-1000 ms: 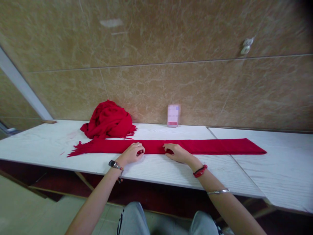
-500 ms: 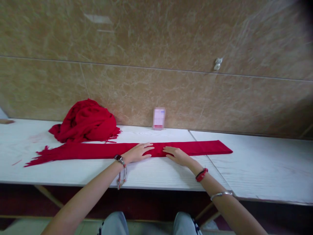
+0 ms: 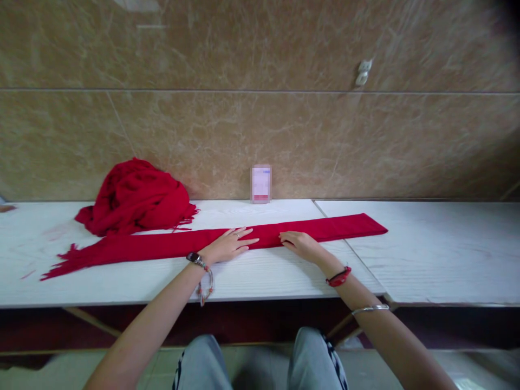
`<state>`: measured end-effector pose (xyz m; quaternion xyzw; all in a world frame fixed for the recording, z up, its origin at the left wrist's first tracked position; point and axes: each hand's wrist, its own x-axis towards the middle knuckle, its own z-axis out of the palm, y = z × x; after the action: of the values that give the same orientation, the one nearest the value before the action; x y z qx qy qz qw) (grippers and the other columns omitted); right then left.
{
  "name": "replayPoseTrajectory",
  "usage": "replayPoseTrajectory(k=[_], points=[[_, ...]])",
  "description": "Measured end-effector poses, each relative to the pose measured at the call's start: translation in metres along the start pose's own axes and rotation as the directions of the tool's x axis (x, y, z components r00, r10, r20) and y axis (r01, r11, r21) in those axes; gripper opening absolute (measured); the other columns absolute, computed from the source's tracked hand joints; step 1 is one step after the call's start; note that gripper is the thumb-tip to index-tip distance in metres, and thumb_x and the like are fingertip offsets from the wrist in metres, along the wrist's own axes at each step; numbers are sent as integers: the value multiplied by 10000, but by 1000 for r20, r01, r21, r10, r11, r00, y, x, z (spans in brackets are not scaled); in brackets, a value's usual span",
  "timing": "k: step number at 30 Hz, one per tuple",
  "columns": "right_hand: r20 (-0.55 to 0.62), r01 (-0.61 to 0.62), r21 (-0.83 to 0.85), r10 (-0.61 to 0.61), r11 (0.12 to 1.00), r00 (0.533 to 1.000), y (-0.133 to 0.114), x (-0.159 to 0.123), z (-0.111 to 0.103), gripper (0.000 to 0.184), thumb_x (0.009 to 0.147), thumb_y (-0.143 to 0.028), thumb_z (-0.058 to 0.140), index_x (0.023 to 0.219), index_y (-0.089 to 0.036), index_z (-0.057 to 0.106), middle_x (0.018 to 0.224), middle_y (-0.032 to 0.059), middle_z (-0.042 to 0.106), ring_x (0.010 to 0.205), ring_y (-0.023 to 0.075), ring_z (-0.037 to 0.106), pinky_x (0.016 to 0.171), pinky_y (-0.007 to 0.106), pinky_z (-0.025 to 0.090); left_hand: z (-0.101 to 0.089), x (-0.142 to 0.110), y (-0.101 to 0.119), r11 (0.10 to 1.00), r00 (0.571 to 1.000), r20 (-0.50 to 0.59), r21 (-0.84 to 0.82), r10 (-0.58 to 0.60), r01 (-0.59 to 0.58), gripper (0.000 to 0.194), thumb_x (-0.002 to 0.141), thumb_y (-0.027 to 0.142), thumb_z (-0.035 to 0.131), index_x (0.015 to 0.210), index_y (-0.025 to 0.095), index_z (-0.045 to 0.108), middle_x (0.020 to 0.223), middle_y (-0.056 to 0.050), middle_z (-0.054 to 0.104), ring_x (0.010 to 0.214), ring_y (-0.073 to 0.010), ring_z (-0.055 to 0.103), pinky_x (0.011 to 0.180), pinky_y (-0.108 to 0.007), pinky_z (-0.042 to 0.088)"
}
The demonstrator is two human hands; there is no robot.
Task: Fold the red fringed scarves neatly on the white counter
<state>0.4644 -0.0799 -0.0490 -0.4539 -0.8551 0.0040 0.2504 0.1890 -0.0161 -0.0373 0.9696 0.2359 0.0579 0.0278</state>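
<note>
A long red scarf [image 3: 154, 247], folded into a narrow flat strip, lies lengthwise along the white table. Its fringed end points left and its smooth folded end reaches right. My left hand [image 3: 228, 245] rests flat on the strip near its middle, fingers spread, with a ring on one finger. A short way to the right, my right hand [image 3: 301, 245] lies on the scarf close to its near edge. Its fingers are slightly bent and point left, and no cloth shows gripped in them. The fingertips of both hands touch the fabric.
A crumpled heap of red fringed cloth [image 3: 134, 197] sits behind the scarf's left part. A small pale, blurred-out card or box [image 3: 260, 184] stands against the brown tiled wall [image 3: 260, 130]. The white table [image 3: 442, 260] has a seam right of centre. A small white hook [image 3: 363, 72] is on the wall.
My right hand has shifted slightly right along the scarf, its fingers more bent. The left hand stays flat. The strip's right part now slants more upward; the head view has also tilted.
</note>
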Motion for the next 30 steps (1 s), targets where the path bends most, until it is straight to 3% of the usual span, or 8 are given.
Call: replayPoseTrajectory(k=[7, 13, 18, 22, 25, 27, 30], points=[[58, 31, -184, -20, 982, 998, -7, 3, 1, 206, 835, -113, 426, 838, -144, 629, 777, 94, 658, 760, 191, 620, 723, 300, 482, -4, -3, 8, 999, 999, -4, 13, 38, -38, 388, 920, 273, 342, 1291, 382, 374, 1426, 2, 303, 1305, -187, 252, 1050, -435, 181], [17, 63, -67, -62, 996, 998, 3, -7, 3, 365, 801, -62, 436, 1097, -191, 606, 1101, 90, 630, 1011, 198, 586, 891, 334, 457, -4, -5, 6, 999, 999, -17, -8, 31, -31, 384, 912, 268, 358, 1278, 375, 400, 1426, 7, 303, 1311, -201, 241, 1048, -442, 192], [56, 46, 11, -47, 999, 997, 20, -37, -20, 398, 824, -78, 412, 1164, -214, 567, 1218, 50, 560, 1124, 166, 511, 979, 331, 405, -14, -4, 9, 998, 999, -32, -35, 42, -43, 337, 898, 373, 384, 1216, 334, 490, 1364, -18, 407, 1257, -194, 339, 1022, -402, 257], [-42, -39, -14, 38, 999, 998, 36, -50, -40, 362, 809, -99, 433, 1107, -209, 606, 1123, 55, 623, 1059, 192, 562, 924, 350, 457, -25, 29, 21, 995, 987, -137, -39, 86, -92, 319, 916, 317, 340, 1021, 246, 633, 1164, -33, 583, 1119, -160, 481, 970, -314, 330], [-160, -93, -53, 84, 994, 984, 48, -44, -47, 339, 818, -129, 443, 1109, -194, 603, 1121, 76, 622, 1081, 216, 547, 933, 388, 447, -20, 70, 35, 992, 971, -204, -14, 121, -126, 312, 906, 306, 366, 1093, 209, 596, 1223, -65, 547, 1123, -173, 486, 977, -322, 332], [-118, -94, -79, 85, 992, 989, 54, -40, -47, 339, 827, -160, 461, 1144, -194, 579, 1167, 83, 593, 1124, 220, 512, 952, 399, 428, -9, 94, 44, 992, 970, -208, -12, 124, -129, 350, 909, 316, 358, 1202, 207, 515, 1320, -82, 459, 1202, -186, 417, 998, -339, 310], [44, -84, -89, 89, 992, 995, 61, -43, -42, 350, 844, -186, 465, 1182, -210, 550, 1214, 74, 561, 1154, 205, 485, 978, 387, 403, 9, 111, 52, 991, 985, -121, -24, 126, -130, 424, 908, 393, 343, 1308, 257, 385, 1413, -67, 325, 1299, -213, 269, 1031, -406, 244]])
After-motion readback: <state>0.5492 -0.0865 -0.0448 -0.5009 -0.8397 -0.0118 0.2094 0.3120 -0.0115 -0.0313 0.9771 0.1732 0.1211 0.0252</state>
